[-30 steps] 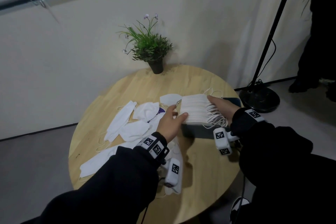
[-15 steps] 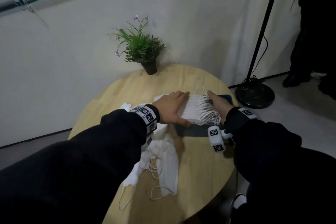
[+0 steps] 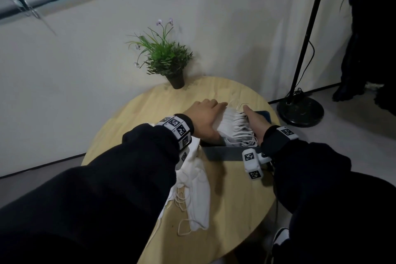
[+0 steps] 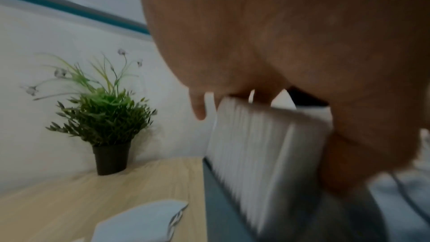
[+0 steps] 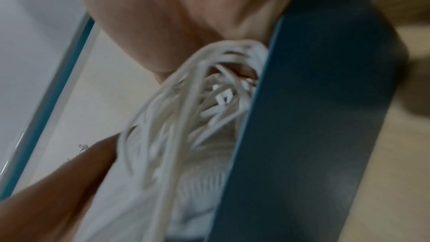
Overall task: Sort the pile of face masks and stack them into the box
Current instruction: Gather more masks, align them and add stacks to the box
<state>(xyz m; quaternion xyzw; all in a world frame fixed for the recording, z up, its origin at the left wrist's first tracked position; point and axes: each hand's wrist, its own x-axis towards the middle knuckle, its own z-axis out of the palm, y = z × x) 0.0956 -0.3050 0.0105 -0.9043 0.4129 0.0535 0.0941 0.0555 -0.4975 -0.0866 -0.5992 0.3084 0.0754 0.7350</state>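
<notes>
On the round wooden table [image 3: 231, 210] stands a dark blue-grey box [image 3: 222, 153]. A thick stack of white masks [image 3: 232, 123] sits partly down inside it, ear loops hanging to the right. My left hand [image 3: 205, 120] grips the stack's left end, fingers over the top. My right hand [image 3: 256, 122] holds the loop side, inside the right box wall. The left wrist view shows my left hand [image 4: 279, 43] over the stack [image 4: 256, 135] and the box wall [image 4: 223, 209]. In the right wrist view my right hand [image 5: 174, 16] holds the ear loops [image 5: 186, 108] beside the box wall [image 5: 314, 117].
Several loose white masks [image 3: 197, 195] lie on the table under my left forearm. A potted plant [image 3: 165, 58] stands at the table's far edge by the wall. A black lamp stand base [image 3: 300, 111] sits on the floor to the right.
Both hands have carried the stack forward and lowered it into the box. My left hand shifted from the stack's near corner to over its top.
</notes>
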